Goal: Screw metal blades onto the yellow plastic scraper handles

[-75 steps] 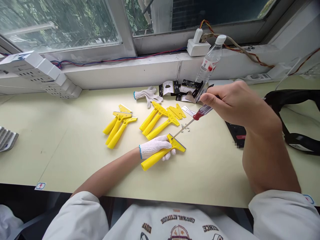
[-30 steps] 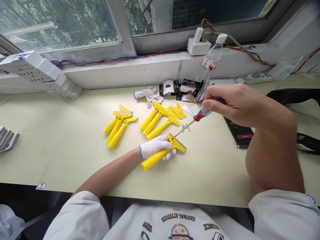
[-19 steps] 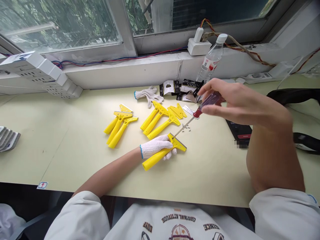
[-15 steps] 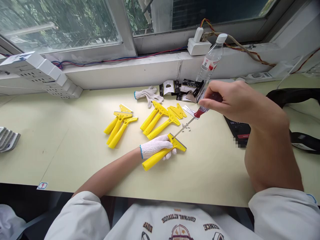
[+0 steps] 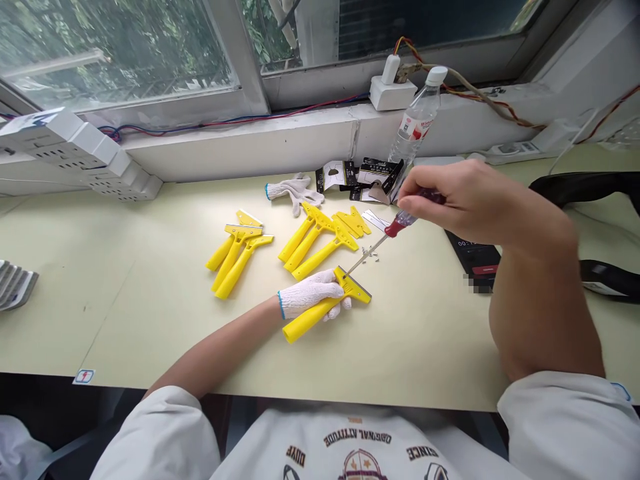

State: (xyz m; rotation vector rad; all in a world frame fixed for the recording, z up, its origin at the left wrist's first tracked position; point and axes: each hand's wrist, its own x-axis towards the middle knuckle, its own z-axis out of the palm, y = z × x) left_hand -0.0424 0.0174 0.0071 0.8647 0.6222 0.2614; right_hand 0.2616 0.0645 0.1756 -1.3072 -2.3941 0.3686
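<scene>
In a white knit glove, my left hand is closed around a yellow scraper near its head, the handle slanting toward me. My bare right hand grips the handle of a screwdriver with a red collar. Its tip meets the scraper head at a screw position. Small screws lie loose just beyond the head. Farther back are yellow scraper handles, flat yellow plates and thin blades. Several more scrapers with metal edges are grouped to the left.
A second white glove and black-and-white packaging lie at the back, beside a water bottle. A phone rests under my right forearm's far side. White boxes are stacked at the back left.
The view has shifted very slightly. Both hands keep their holds, and the screwdriver tip stays on the scraper head.
</scene>
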